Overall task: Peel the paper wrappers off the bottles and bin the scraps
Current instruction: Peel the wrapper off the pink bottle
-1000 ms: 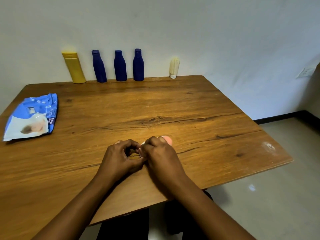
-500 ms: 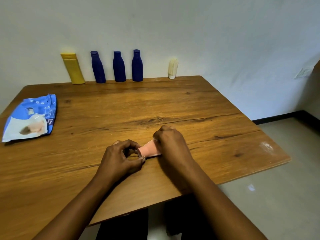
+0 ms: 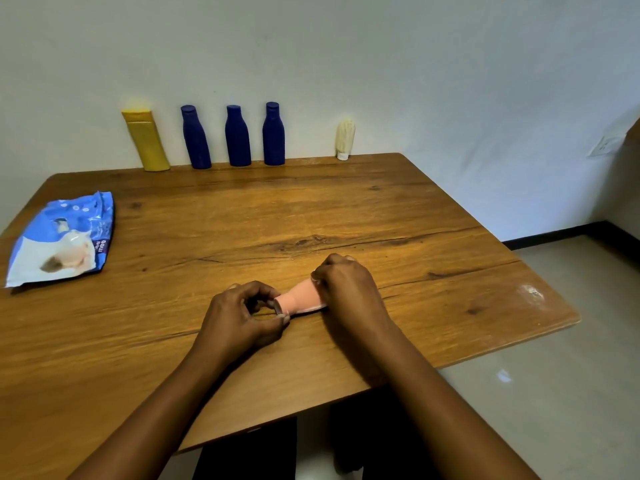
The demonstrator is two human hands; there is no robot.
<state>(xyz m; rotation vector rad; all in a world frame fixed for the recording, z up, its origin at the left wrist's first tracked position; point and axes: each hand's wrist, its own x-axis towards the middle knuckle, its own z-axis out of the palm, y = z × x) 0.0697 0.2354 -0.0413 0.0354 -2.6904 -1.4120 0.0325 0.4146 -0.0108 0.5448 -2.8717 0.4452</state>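
A pink bottle (image 3: pixel 299 301) is seen lying on its side on the wooden table (image 3: pixel 311 209), near the front edge, between the two hands. Its narrow end is turned to the left and its wide end to the right. A thin pale strip is seen along its near side; whether this is a loosened edge of the paper cannot be told.

The narrow end is pinched by the left hand (image 3: pixel 239 317), whose fingers are curled so that a small ring is formed with the thumb. The wide end is covered and gripped by the right hand (image 3: pixel 349 289), with the fingers bent down over it. Both forearms are stretched over the front edge of the table.

At the far edge of the table, against the wall, a row of things is placed upright: a yellow bottle (image 3: pixel 147 140) on the left, slightly tilted, then three dark blue bottles (image 3: pixel 195 136) (image 3: pixel 238 136) (image 3: pixel 273 134) close to each other, and, more to the right and apart from them, a small cream-coloured tube (image 3: pixel 345 139) standing on its white cap. A blue and white packet (image 3: pixel 62 239) is laid flat near the left edge of the table, well apart from the hands. A grey floor (image 3: pixel 554 393) is visible to the right of the table, and a white socket (image 3: pixel 604 146) is fixed on the right wall.
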